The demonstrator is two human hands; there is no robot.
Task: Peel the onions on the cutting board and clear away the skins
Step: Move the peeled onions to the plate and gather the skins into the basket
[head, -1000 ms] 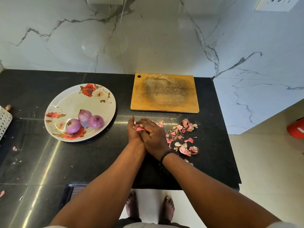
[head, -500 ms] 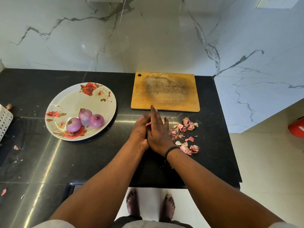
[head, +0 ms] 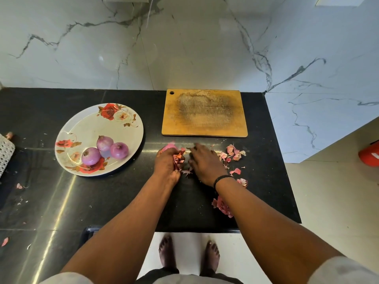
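Three peeled purple onions (head: 104,149) lie on a floral plate (head: 82,128) at the left. The wooden cutting board (head: 204,113) sits bare at the back of the black counter. In front of it my left hand (head: 167,162) is cupped around a bunch of pink onion skins (head: 178,157). My right hand (head: 206,162) rests palm down just to its right, fingers spread over loose skins. More skins (head: 233,153) are scattered to the right, and another heap of skins (head: 222,206) lies by my right forearm.
A white perforated basket (head: 5,154) stands at the far left edge. Small skin scraps (head: 19,185) dot the left counter. The counter ends at the right over a tiled floor with a red object (head: 370,155). My bare feet show below the front edge.
My hands were pressed together just in front of the board; they have parted. The left now holds a gathered bunch of skins, and the right has moved right onto the counter.
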